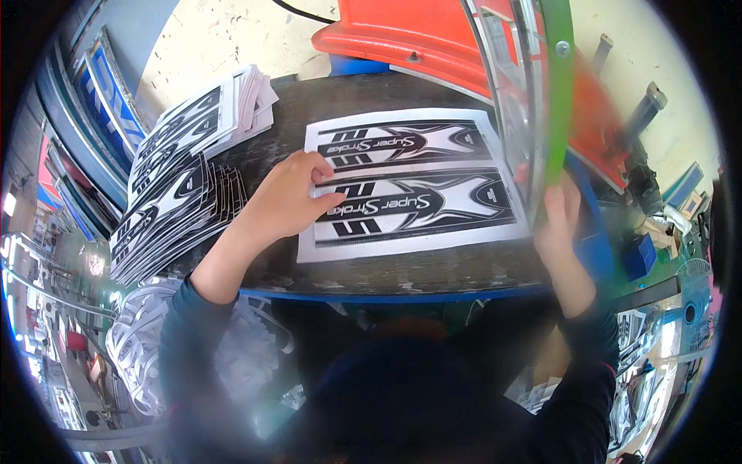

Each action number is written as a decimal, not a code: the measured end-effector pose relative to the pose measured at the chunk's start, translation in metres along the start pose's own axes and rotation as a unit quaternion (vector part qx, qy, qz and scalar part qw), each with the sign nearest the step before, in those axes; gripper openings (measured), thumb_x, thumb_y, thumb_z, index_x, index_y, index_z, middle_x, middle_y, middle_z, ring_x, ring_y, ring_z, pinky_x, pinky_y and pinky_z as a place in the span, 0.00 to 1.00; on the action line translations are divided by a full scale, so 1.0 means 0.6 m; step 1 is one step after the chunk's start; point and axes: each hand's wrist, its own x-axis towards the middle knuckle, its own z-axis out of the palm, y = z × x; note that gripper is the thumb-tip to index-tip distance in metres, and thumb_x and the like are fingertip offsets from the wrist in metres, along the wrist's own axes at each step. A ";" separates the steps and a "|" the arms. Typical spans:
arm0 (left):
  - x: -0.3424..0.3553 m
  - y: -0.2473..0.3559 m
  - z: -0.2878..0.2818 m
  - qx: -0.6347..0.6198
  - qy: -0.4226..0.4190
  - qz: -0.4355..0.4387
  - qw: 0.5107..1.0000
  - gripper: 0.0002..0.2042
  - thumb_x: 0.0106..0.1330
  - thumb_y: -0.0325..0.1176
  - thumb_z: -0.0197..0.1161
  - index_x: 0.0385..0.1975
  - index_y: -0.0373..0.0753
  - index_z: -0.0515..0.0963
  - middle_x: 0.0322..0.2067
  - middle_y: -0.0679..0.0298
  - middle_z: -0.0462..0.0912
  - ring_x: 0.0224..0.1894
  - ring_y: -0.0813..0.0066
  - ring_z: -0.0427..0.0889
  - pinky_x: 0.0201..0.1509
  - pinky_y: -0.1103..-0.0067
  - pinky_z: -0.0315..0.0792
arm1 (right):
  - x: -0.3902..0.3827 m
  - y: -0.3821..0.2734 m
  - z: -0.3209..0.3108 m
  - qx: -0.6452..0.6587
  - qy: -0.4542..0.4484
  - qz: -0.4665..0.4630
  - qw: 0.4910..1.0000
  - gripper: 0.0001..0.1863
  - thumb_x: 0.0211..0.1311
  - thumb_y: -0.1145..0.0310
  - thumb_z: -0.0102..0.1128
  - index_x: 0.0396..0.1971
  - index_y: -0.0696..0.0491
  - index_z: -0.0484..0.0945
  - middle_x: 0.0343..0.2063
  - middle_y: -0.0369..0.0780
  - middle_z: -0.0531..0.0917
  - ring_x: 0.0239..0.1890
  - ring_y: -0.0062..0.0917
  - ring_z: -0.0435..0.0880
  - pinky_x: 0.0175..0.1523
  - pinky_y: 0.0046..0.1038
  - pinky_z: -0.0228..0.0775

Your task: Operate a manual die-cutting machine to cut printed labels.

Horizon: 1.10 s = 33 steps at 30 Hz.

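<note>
A white sheet (pixel 308 251) printed with two black-and-white panels lies flat on the dark worktable (pixel 417 277). My left hand (pixel 286 199) rests on the sheet's left edge, its thumb stretched over the print and its forefinger bent, with a gap between them. At the sheet's right side, my right hand (pixel 558 228) is closed around the lower end of a tall clear panel with a green edge (pixel 558 100). The panel stands tilted up on its side. Motion blurs this hand, and one fingertip shows through the clear part.
A stack of printed sheets (pixel 209 127) and a fanned pile of cut black-and-white pieces (pixel 174 213) lie on the left. Red machinery (pixel 410 35) stands behind the table. White scrap strips (pixel 143 340) heap below the left edge. A fan (pixel 693 298) stands far right.
</note>
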 end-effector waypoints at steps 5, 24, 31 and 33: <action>-0.018 0.025 0.002 -0.037 0.022 0.041 0.998 0.10 0.52 0.29 0.68 0.30 0.31 0.78 0.32 0.54 0.77 0.30 0.66 0.78 0.34 0.77 0.70 | -0.005 0.005 -0.005 0.008 0.020 0.017 1.000 0.38 0.60 0.37 0.49 0.42 0.65 0.76 0.35 0.42 0.80 0.39 0.23 0.76 0.48 0.23 0.64; -0.137 -0.021 -0.109 -0.339 0.465 0.006 0.817 0.09 0.66 0.27 0.58 0.43 0.32 0.77 0.35 0.63 0.83 0.31 0.84 0.79 0.34 0.86 0.72 | -0.028 0.069 -0.041 0.088 0.097 0.035 0.991 0.31 0.68 0.46 0.42 0.47 0.62 0.72 0.42 0.41 0.78 0.43 0.23 0.75 0.51 0.28 0.63; -0.313 -0.212 -0.321 -0.247 0.481 -0.174 0.823 0.10 0.67 0.30 0.58 0.45 0.34 0.76 0.33 0.65 0.84 0.31 0.83 0.81 0.33 0.84 0.74 | -0.020 0.066 -0.026 0.117 0.113 0.017 0.987 0.30 0.69 0.46 0.39 0.47 0.62 0.70 0.43 0.42 0.75 0.42 0.25 0.70 0.52 0.29 0.60; -0.380 -0.310 -0.346 -0.030 0.385 -0.334 0.860 0.18 0.65 0.39 0.61 0.49 0.34 0.75 0.36 0.64 0.83 0.34 0.79 0.81 0.39 0.81 0.74 | -0.012 0.062 -0.020 0.117 0.106 0.004 0.988 0.30 0.69 0.46 0.40 0.46 0.62 0.71 0.43 0.42 0.75 0.41 0.25 0.70 0.51 0.29 0.59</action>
